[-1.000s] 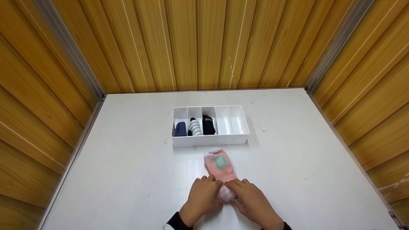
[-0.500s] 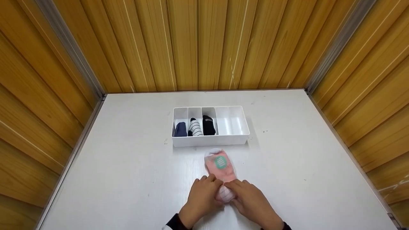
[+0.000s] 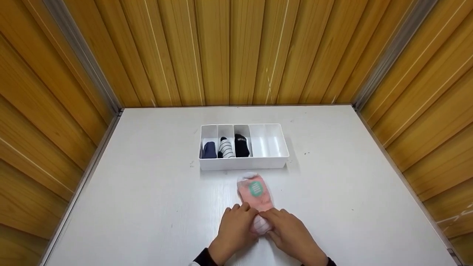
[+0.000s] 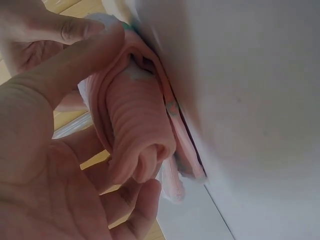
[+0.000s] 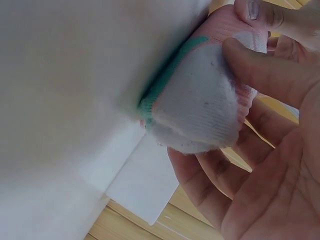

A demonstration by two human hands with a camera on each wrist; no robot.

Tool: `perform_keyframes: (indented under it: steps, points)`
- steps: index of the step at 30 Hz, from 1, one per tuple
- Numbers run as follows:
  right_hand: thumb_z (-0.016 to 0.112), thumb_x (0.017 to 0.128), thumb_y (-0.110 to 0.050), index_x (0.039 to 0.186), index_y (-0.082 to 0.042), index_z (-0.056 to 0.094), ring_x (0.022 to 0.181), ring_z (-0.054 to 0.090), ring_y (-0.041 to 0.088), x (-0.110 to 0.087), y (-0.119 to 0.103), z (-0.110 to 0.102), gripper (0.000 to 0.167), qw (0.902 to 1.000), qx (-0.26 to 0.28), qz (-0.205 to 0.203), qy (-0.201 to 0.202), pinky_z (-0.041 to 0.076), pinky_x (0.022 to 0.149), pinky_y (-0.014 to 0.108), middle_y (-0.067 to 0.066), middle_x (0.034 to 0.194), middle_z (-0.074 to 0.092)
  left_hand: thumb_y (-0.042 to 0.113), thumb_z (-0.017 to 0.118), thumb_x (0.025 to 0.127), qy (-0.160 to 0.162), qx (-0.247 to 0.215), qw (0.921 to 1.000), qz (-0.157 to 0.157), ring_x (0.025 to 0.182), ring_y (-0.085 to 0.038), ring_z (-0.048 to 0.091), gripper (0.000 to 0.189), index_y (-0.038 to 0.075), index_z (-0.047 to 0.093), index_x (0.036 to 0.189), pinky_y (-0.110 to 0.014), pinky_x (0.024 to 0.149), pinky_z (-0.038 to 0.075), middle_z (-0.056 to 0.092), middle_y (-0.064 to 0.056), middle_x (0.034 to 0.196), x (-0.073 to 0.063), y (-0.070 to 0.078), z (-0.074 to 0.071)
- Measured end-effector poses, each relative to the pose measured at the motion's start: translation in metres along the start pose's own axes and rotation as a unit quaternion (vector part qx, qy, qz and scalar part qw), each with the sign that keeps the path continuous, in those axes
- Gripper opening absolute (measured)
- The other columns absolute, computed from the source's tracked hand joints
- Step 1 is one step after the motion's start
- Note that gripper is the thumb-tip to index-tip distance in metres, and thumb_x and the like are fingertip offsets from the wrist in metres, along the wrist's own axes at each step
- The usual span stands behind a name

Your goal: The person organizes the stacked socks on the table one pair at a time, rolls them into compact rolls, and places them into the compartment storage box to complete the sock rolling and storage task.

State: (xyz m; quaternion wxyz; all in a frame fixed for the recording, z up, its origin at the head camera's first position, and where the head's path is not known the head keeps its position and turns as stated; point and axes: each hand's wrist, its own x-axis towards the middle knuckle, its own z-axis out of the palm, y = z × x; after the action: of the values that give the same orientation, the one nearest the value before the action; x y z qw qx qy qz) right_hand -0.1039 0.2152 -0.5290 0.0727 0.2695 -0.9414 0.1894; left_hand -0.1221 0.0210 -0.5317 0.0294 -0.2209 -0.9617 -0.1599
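Note:
A pink sock (image 3: 260,197) with a white end and a round green patch lies on the white table in front of the box. Its near end is rolled up, and the spiral of the pink roll (image 4: 137,125) shows in the left wrist view. My left hand (image 3: 236,228) holds the roll from the left, thumb on the near side and fingers curled over the far side. From the right, my right hand (image 3: 291,231) grips the same roll. In the right wrist view a white patch and green edge of the sock (image 5: 197,100) sit between thumb and fingers.
Beyond the sock stands a white divided box (image 3: 244,163). Its left compartments hold a navy sock (image 3: 209,150), a white sock with dark stripes (image 3: 226,148) and a black sock (image 3: 241,146). Wood-look panels (image 3: 236,55) wall the table at the back and sides.
Both hands stay on the rolled end of the sock with almost no movement. The whole scene sits very slightly lower in the head view.

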Motion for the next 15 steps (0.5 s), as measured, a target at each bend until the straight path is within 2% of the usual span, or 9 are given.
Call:
perform_keyframes:
  steps: [4,10,15]
  points:
    - [0.081,0.08,-0.012,0.128,-0.022,0.064,0.085,0.053,0.006,-0.0009,-0.0023,-0.0033,0.051,0.9998,-0.007,0.008,-0.02,0.05,0.072,0.028,-0.012,0.118,0.067,0.037,0.094,0.063,-0.01,-0.004,0.9999,-0.008,0.08,-0.017,0.06,0.048,0.026,0.078,0.107,-0.033,0.064,0.042,0.068,0.004,0.093,0.0023,0.0017,-0.0018]
    - [0.085,0.079,-0.025,0.135,-0.019,0.058,0.109,0.057,0.018,-0.0018,-0.0074,-0.0019,0.062,0.9966,-0.072,-0.004,-0.04,0.053,0.085,0.039,-0.006,0.129,0.061,0.037,0.092,0.063,-0.006,0.0,1.0,0.002,0.077,-0.018,0.061,0.044,0.028,0.079,0.104,-0.036,0.063,0.043,0.068,0.003,0.09,0.0018,0.0002,-0.0036]
    - [0.089,0.074,-0.027,0.129,-0.019,0.057,0.105,0.055,0.017,-0.0019,-0.0082,-0.0012,0.065,0.9951,-0.092,-0.02,-0.032,0.051,0.082,0.035,-0.006,0.123,0.059,0.038,0.093,0.06,-0.012,-0.003,0.9998,0.013,0.072,-0.016,0.058,0.044,0.025,0.08,0.1,-0.031,0.059,0.038,0.065,0.004,0.083,0.0015,-0.0037,-0.0082]
